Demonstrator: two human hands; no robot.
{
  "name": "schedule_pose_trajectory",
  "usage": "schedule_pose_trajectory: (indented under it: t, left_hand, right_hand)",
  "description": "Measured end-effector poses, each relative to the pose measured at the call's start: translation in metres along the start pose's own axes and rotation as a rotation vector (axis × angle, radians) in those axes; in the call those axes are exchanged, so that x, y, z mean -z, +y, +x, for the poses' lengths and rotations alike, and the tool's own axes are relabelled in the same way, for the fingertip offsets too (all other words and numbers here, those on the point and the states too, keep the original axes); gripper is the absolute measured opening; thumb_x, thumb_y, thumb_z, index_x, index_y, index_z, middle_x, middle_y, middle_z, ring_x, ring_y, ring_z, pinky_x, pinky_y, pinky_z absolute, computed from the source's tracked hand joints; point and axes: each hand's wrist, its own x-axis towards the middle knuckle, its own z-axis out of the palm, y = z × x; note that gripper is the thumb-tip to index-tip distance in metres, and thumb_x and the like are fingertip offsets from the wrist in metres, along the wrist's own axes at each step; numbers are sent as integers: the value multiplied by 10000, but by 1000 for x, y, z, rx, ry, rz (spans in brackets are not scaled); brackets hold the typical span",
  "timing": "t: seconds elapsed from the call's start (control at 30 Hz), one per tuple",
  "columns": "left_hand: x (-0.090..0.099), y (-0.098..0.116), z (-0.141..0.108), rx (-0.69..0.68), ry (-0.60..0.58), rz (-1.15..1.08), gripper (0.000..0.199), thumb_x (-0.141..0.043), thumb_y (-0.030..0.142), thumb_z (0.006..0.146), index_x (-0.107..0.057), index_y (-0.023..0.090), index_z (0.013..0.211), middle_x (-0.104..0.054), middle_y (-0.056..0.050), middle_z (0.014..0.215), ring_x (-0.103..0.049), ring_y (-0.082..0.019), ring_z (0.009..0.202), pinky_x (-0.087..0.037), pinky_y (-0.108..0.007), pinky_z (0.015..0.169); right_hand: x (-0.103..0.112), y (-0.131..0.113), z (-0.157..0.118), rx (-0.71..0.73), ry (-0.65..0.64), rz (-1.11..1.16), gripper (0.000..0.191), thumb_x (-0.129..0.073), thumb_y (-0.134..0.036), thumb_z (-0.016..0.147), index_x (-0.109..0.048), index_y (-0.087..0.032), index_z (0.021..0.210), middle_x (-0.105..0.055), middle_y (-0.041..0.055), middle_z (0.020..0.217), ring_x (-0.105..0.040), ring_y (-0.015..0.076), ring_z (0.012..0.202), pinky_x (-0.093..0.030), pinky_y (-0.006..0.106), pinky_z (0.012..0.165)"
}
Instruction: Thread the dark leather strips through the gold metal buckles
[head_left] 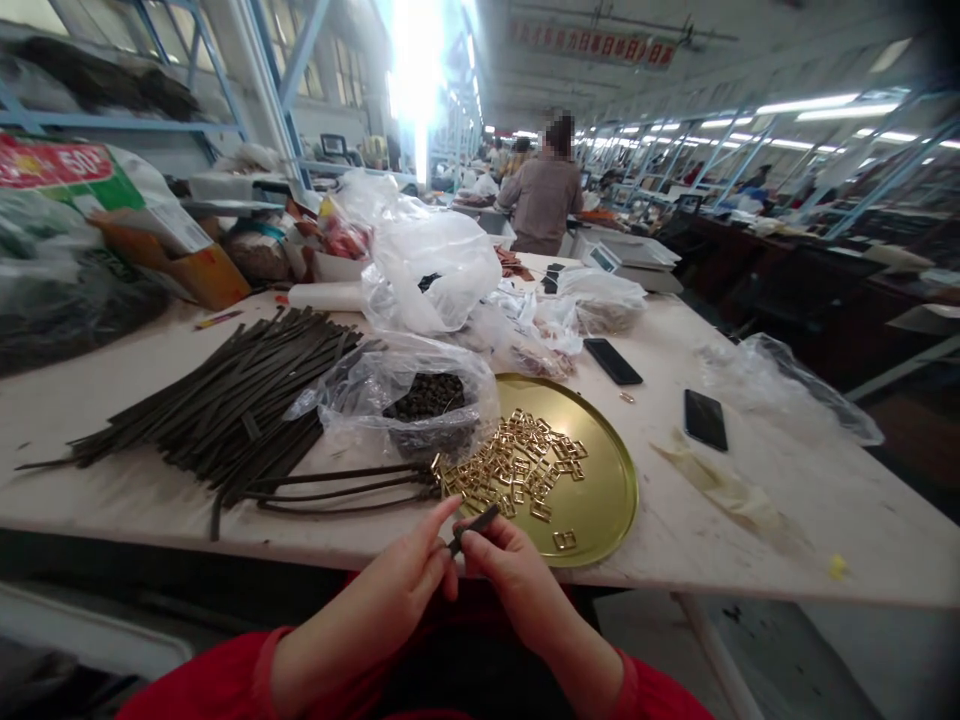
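My left hand (420, 565) and my right hand (510, 565) meet at the table's front edge, both closed on one short dark strip (477, 520). The right thumb and fingers pinch it, and the left fingers press its lower end. Just beyond them lies a round gold tray (600, 500) with many gold buckles (525, 465) heaped on its left part. Left of the tray, a clear plastic bag (352, 400) holds small dark pieces (431, 397). A large pile of long dark strips (247, 390) spreads farther left, with a few strips reaching toward the tray.
Two phones (705, 419) (613, 361) lie right of the tray. Plastic bags (435, 265) and a white roll (326, 296) stand behind. A crumpled clear bag (810, 385) is at the right. Beyond the table, a person (544, 200) stands facing away.
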Motion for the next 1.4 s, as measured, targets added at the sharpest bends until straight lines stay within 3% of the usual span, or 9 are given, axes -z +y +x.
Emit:
schedule_pose_trajectory:
  t: [0.2,0.33,0.4,0.5,0.6,0.8,0.97,1.17,1.4]
  left_hand:
    - [6,-2,13,15,-66,-76,551,-358,303,860,-227,153,1374,-586,-12,774,-526,-147,726,-396,-273,730]
    - [17,-5,30,88,-42,-195,443,-412,405,802,-487,110,1124,-438,59,562,-406,-100,521,-341,-217,522]
    - [22,-7,39,127,31,-247,345,-424,432,757,-532,130,883,-359,85,498,-311,-79,451,-266,-203,446]
    - [26,-10,48,162,84,-293,264,-411,433,720,-462,174,725,-327,101,439,-262,-70,413,-224,-198,419]
    - [25,-11,48,165,99,-277,251,-394,425,714,-449,180,701,-371,87,431,-287,-72,411,-228,-196,414]
    - [22,-5,38,217,134,-300,208,-389,393,682,-425,189,694,-500,47,550,-269,-46,350,-184,-197,364]
    - [22,12,28,121,182,-231,200,-411,359,725,-478,171,722,-463,61,558,-281,-56,397,-233,-199,406]
    - [18,27,16,-58,216,-44,247,-511,400,737,-546,156,725,-504,41,632,-405,-96,577,-312,-212,545]
    - [9,28,-5,65,206,-38,165,-505,309,704,-503,167,620,-440,68,548,-356,-85,523,-282,-210,519]
  right_hand:
    - [5,3,5,2,-114,-53,224,-658,-396,721,-628,-189,802,-563,-31,562,-485,113,545,-369,250,583]
    - [27,-26,23,102,-173,-532,190,-586,-391,770,-665,-229,831,-649,10,756,-573,198,722,-428,316,686]
    - [47,-49,46,268,37,-957,188,-511,-361,814,-650,-246,867,-655,30,819,-584,218,777,-440,325,699]
    - [78,-78,92,309,332,-1341,206,-469,-273,817,-618,-205,942,-603,86,962,-553,222,901,-400,334,804]
    - [98,-89,129,245,377,-1477,90,-567,-196,720,-625,-159,778,-592,106,871,-553,228,818,-388,340,765]
    - [99,-83,129,251,351,-1406,61,-525,-140,723,-570,-170,696,-585,75,791,-530,198,764,-376,322,711]
    - [69,-83,77,204,198,-1156,158,-505,-321,785,-572,-178,793,-582,6,654,-527,141,597,-413,270,574]
    - [15,-72,10,76,-99,-497,323,-691,-459,631,-603,-180,767,-551,-40,609,-465,82,513,-384,238,519]
    - [-4,-53,-13,64,-47,-289,358,-711,-447,629,-613,-177,844,-613,-24,679,-529,84,551,-431,250,579]
